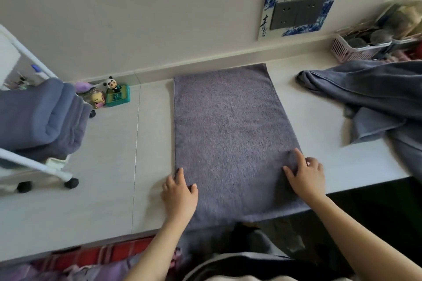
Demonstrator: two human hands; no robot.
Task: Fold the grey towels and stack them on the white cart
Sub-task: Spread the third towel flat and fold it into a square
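Grey towel (230,134) lies spread flat on the white counter (109,166), its near edge hanging over the front. The left hand (179,196) presses the near-left corner with relaxed fingers; the right hand (307,177) rests flat near the right edge, fingers straight, grasping nothing. Folded towels (43,118) sit stacked on the white cart (34,164) at left; an unfolded heap (374,98) waits at right. Risk: the overhanging edge could drag the towel askew, making a crooked fold.
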